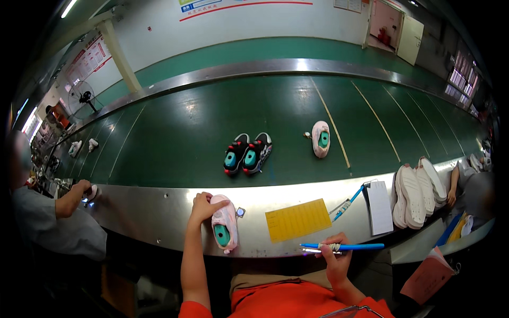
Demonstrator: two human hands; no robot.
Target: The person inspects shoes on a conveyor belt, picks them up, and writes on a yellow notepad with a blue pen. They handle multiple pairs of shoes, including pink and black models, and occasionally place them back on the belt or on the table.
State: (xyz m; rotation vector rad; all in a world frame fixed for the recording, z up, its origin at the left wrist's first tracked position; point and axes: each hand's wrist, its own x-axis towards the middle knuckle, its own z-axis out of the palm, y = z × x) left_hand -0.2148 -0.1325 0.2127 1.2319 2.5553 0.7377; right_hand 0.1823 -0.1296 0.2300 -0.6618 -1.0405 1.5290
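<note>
On the steel ledge before me stands a pale pink shoe, a teal insert in its opening. My left hand grips its far end, thumb across the top. A small tag lies beside the shoe. Out past the ledge's near edge, my right hand is closed round a blue pen with a slim silver tool bound alongside, a violet glow near its tip. A yellow ruled card rests on the ledge between my hands.
Beyond the ledge runs a green conveyor belt carrying a black-and-red pair of shoes and a single pink shoe. Rightward are a tethered blue pen, a white notepad and stacked white soles. Co-workers sit on both sides.
</note>
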